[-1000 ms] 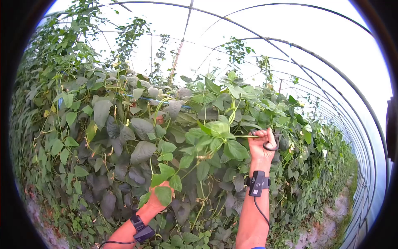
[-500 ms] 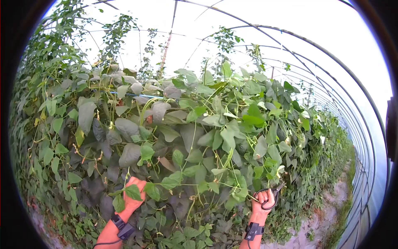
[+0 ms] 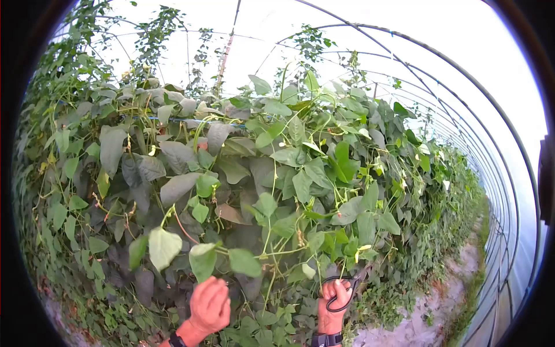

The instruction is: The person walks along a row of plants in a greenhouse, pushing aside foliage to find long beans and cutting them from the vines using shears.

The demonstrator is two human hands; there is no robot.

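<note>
Leafy vines (image 3: 231, 170) are filling the row like a green wall. Down low, the right hand (image 3: 336, 294) is gripping dark scissors (image 3: 355, 281), which are pointing up and rightward. And the left hand (image 3: 209, 306) is curling just below a leaf (image 3: 202, 263); whether it's holding anything, I can't tell! Above both, a stem (image 3: 283, 252) is stretching across, and a pale path (image 3: 422, 327) is running along the right.

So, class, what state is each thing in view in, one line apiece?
Left hand: fingers curled, grip unclear
Right hand: closed around scissors
Scissors: held, blades pointing away from the hand, opening unclear
Pale leaf: hanging
Blue line: strung across foliage, partly hidden
Right wristband: worn
</note>
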